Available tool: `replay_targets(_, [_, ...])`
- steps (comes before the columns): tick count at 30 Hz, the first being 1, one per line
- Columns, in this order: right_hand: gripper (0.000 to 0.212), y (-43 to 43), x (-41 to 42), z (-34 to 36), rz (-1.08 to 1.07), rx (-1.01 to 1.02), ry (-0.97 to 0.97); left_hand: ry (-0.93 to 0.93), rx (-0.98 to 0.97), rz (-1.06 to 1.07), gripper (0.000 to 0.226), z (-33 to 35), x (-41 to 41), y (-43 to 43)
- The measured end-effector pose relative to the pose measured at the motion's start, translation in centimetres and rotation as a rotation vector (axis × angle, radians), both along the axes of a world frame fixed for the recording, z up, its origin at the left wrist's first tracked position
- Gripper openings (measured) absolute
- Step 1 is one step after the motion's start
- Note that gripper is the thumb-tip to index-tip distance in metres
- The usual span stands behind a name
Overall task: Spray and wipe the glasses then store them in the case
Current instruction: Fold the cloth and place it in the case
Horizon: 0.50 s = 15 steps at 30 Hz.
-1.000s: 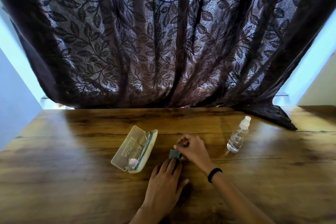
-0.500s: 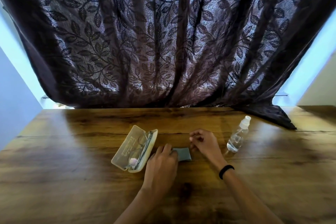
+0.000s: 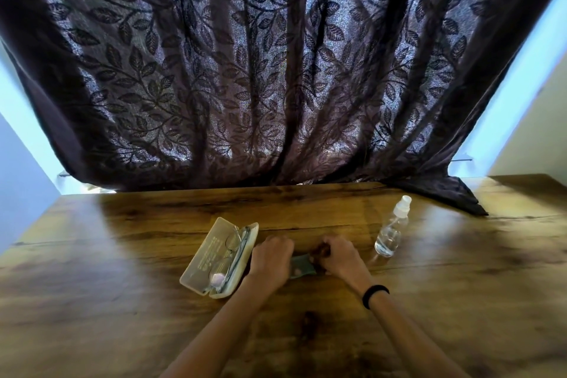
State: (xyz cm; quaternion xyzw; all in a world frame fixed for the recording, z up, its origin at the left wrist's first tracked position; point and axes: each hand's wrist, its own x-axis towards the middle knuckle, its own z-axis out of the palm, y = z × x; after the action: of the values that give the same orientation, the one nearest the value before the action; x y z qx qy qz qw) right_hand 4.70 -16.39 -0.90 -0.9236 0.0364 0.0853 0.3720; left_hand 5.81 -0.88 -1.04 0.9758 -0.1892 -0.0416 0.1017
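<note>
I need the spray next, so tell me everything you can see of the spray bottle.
The spray bottle is clear and plastic-looking, with a pale spray top. It stands upright on the wooden table, to the right of the right hand and apart from it. Only the table touches it.

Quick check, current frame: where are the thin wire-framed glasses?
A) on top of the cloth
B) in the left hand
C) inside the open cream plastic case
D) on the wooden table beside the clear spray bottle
C: the thin wire-framed glasses lie inside the open cream plastic case, while the left hand and right hand both grip the small grey-green cloth.
</note>
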Motion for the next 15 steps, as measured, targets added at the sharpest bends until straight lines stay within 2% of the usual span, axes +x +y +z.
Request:
replay_targets(5, [0.004, 0.02, 0.17, -0.27, 0.018, -0.036, -0.014, 0.0, -0.063, 0.025, 0.031, -0.3, 0.12, 0.32])
replay_targets(9, [0.015, -0.02, 0.01, -0.06, -0.01, 0.108, 0.001, 0.018, -0.146, 0.02, 0.025, -0.29, -0.13, 0.69])
replay_targets(12, [0.007, 0.01, -0.07, 0.01, 0.009, 0.129, -0.024, 0.021, -0.207, 0.015, 0.022, -0.09, -0.41, 0.78])
replay_targets(15, [0.022, 0.14, -0.12, -0.1, 0.072, 0.096, 0.022, 0.025, -0.255, 0.002, 0.021, 0.3, -0.79, 0.75])
